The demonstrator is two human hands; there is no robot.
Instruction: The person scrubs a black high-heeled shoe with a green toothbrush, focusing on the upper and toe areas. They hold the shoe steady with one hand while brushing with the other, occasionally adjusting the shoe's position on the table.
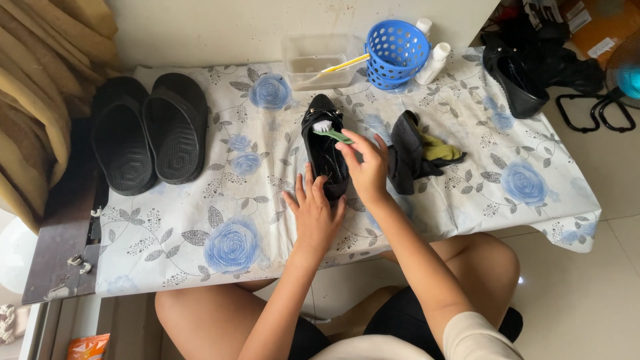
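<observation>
Nearest the wearer, the left hand (313,217) lies flat with fingers spread on the heel end of a black shoe (325,150), apparently pinning it to the flowered tablecloth (233,220) at table centre. Just beyond, at one o'clock from it, the right hand (365,165) pinches the handle of a green toothbrush (330,132), bristles down on the toe. Farther off lie a dark cloth (410,153) at three o'clock, black sandals (150,130) at nine, and a blue basket (398,52) at twelve.
</observation>
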